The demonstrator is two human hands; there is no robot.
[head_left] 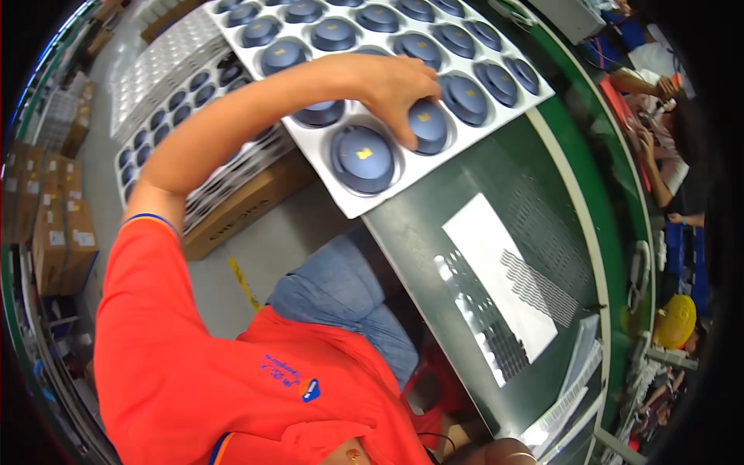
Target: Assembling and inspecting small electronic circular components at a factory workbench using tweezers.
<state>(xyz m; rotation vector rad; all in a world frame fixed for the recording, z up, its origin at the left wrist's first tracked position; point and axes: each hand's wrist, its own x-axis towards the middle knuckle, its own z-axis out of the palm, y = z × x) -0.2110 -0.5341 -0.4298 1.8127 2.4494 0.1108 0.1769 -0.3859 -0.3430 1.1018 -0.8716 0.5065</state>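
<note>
Head: left hand point(394, 87) touches blue cup point(428, 129), dome upward, long axis unclear.

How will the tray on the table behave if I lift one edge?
The tray may flex, looking thin and moulded. Its blue discs could shift if it tilts, since they sit in open pockets. So many discs probably add noticeable weight.

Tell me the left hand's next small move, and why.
Probably ease the left hand off the blue disc: it seems to sit in a pocket of the white tray, like the neighbouring discs, though the hand partly hides it.
</note>
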